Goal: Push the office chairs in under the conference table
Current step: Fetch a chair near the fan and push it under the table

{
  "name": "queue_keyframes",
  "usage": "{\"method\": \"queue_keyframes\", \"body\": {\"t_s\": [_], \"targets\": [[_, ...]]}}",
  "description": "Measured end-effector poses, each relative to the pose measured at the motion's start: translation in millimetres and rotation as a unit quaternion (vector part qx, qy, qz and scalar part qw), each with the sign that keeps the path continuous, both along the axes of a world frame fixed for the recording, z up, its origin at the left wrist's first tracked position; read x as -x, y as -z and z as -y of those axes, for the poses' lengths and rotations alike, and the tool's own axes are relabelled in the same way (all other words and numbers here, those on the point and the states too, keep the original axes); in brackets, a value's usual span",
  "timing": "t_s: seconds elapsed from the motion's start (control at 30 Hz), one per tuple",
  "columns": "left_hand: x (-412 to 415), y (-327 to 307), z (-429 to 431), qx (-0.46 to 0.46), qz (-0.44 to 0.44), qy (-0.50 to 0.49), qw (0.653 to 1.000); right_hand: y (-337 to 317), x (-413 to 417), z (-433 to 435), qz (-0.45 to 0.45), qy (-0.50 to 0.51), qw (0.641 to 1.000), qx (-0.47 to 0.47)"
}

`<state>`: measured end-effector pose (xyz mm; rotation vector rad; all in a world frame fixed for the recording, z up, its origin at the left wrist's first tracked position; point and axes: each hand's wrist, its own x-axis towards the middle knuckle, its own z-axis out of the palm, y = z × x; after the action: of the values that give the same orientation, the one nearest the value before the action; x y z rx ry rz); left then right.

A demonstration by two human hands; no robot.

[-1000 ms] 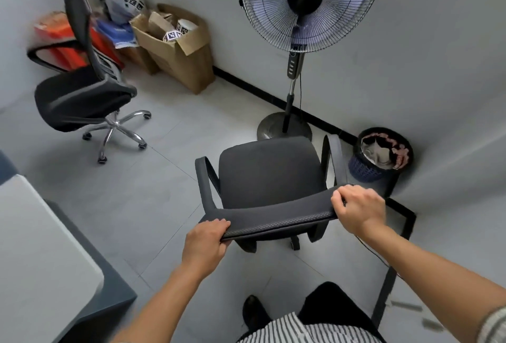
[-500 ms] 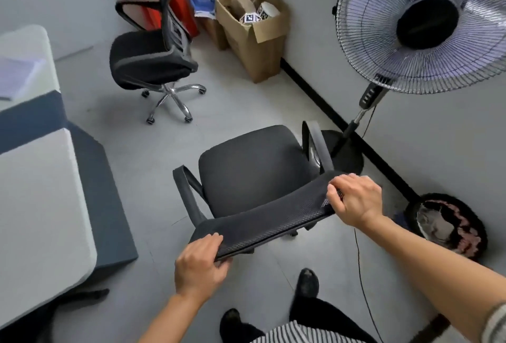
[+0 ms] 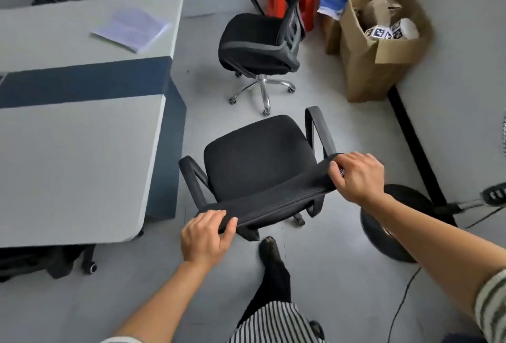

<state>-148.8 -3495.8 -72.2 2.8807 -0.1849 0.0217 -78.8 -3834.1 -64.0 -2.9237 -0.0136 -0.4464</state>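
Just right of the counter (image 3: 82,151), near its corner, stands the armchair (image 3: 257,159), and both hands are closed on the top edge of its backrest: the left hand (image 3: 204,238) pinches the left end with the fingers curled over the rim, the right hand (image 3: 358,175) clamps the right end. A second ago this chair faced the wall beside the fan, with only a sliver of the counter showing at the left; since then it has been swung round to the left, so that its seat now points along the counter's right edge and the counter fills the left half of the view. The chair is apart from the counter, not yet under it, its left armrest (image 3: 191,178) close to the dark side panel (image 3: 167,151). That turn looks like the lining-up stage, and I judge the push itself has not begun; the chair likely needs a further turn toward the counter before it can roll in. Beyond the counter's far right corner a second office chair (image 3: 260,41) on a chrome base waits well clear of the counter, also to be pushed in. A third chair's wheel (image 3: 91,266) shows beneath the counter's near edge, apparently tucked in already. A fan base (image 3: 397,219) sits right of the counter and behind the gripped chair, with its cord on the floor.
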Motion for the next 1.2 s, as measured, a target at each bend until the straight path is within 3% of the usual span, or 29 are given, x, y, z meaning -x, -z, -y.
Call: {"method": "queue_keyframes", "body": {"t_s": [0.3,0.67,0.9,1.2], "targets": [[-130.3,-2.2,-57.2,-0.022,-0.013,-0.072,0.997,3.7,-147.4,-62.5,-0.071,-0.047,0.996,0.024],[-192.7,9.7,-64.6,0.007,0.007,-0.168,0.986,4.6,-273.6,-89.0,-0.032,-0.16,0.986,0.043],[-220.3,6.2,-24.0,0.018,0.018,-0.287,0.957,2.4,-387.1,-107.4,-0.04,-0.283,0.958,0.037],[-275.1,-3.5,40.9,0.011,-0.029,-0.421,0.907,6.5,-497.5,-109.6,-0.056,-0.429,0.901,0.041]]}}
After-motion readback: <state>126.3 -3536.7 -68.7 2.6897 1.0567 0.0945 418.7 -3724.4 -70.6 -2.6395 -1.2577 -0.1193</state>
